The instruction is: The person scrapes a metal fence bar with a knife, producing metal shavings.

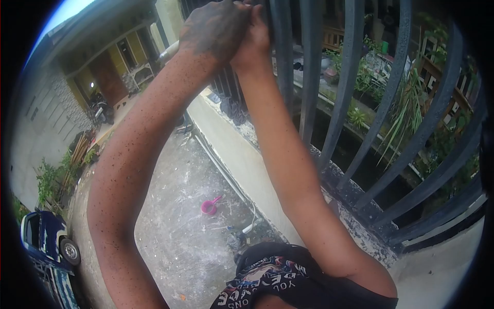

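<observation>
My left hand (213,31) is raised at the top centre, with its back darkly smudged and its fingers curled closed. Against it, on the right, is my right hand (256,38), also closed, close beside a dark metal fence bar (282,51). What the two hands hold, if anything, is hidden behind the fingers and near the top edge. Dark specks cover my left forearm; fewer marks show on the right one.
Dark fence bars (350,67) rise from a low wall (226,131) on the right, with plants (406,110) behind. Below are a pink dipper (208,207) and a white pipe (250,226) on concrete ground. A blue vehicle (46,242) and motorcycle (101,109) stand left.
</observation>
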The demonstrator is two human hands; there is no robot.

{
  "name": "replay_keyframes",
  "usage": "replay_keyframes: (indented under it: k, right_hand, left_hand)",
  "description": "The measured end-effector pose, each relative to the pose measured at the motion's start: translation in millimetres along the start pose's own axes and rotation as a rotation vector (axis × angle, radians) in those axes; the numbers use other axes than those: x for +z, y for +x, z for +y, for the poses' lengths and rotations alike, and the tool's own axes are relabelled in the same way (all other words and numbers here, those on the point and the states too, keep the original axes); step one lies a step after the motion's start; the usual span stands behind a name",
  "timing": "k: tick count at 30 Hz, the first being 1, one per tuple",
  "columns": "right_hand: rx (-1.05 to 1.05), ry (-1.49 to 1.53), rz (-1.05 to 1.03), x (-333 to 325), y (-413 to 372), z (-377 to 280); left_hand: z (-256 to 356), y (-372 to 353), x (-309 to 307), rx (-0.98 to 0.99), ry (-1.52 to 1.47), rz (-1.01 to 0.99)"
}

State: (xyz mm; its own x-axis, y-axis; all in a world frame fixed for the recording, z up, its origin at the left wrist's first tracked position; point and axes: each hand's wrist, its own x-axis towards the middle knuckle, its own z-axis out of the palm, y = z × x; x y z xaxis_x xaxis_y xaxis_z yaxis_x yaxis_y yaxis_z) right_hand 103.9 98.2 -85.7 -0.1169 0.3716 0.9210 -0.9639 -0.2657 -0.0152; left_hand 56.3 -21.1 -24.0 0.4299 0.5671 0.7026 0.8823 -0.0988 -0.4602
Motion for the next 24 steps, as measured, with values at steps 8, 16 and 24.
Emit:
replay_keyframes:
  k: [8, 16, 24]
  right_hand:
    - [0.038, -0.200, 0.478, -5, -71, 3]
    - [0.410, -1.036, 0.741, 27, -219, 50]
    - [1.099, -1.157, 0.774, 7, -349, 105]
  left_hand:
    - [12, -61, 42, -0.192, -0.280, -0.066]
    - [35, -198, 130, -0.787, -1.497, -0.006]
    - [26, -349, 201, -1.154, -1.894, -0.117]
